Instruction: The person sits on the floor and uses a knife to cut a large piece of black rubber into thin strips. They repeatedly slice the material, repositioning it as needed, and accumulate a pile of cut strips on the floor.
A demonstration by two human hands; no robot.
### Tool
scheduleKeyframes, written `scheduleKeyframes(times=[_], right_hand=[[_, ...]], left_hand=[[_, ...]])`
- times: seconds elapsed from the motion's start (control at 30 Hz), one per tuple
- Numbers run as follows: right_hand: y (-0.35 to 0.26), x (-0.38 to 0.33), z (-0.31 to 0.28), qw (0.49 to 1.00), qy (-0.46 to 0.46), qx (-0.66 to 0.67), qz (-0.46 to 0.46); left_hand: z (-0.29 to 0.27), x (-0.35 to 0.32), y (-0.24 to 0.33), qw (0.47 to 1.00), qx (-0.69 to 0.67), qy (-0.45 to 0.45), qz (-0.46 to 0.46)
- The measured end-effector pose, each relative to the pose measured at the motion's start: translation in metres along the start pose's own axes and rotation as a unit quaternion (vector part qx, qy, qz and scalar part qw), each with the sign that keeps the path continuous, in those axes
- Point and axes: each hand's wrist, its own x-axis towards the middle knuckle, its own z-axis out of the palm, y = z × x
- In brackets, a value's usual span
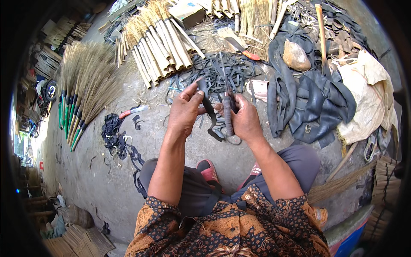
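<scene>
My left hand [185, 109] is raised in front of me, pinching a black rubber strip [208, 105] between thumb and fingers. The strip curls down and ends in a bend below the hand. Close beside it, my right hand [247, 118] grips what looks like a pair of scissors [228, 115] with dark wrapped handles. Their thin blades point away from me, and the right fingers partly hide the handles. Just beyond both hands lies a tangled heap of black rubber strips [239, 70] on the floor.
Bundled brooms [165, 47] with pale handles lie ahead; more brooms [81, 90] rest at left. A red-handled knife [133, 111] lies near a dark strip pile [113, 128]. Black rubber sheets [319, 105], a stone [296, 55] and a cream sack [366, 94] crowd the right.
</scene>
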Motion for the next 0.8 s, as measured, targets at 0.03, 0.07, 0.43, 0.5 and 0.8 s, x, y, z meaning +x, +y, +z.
scheduleKeyframes(times=[0.03, 0.07, 0.43, 0.5, 0.8], right_hand=[[0.005, 0.0, 0.003, 0.999, 0.022, 0.008, -0.022], [0.009, -0.001, 0.006, 0.998, 0.044, 0.015, -0.045], [0.018, -0.006, 0.011, 0.964, 0.089, 0.247, -0.042], [0.014, -0.004, -0.006, 0.913, 0.131, 0.385, -0.032], [0.033, -0.001, -0.11, 0.839, 0.324, 0.436, -0.035]], left_hand=[[0.002, 0.0, 0.001, 0.999, -0.026, 0.025, 0.018], [0.005, 0.0, 0.002, 0.997, -0.052, 0.049, 0.036], [0.031, -0.012, -0.012, 0.995, 0.012, -0.096, -0.003], [0.033, -0.016, -0.019, 0.976, 0.058, -0.208, -0.024], [0.005, -0.03, 0.022, 0.967, 0.048, -0.248, -0.014]])
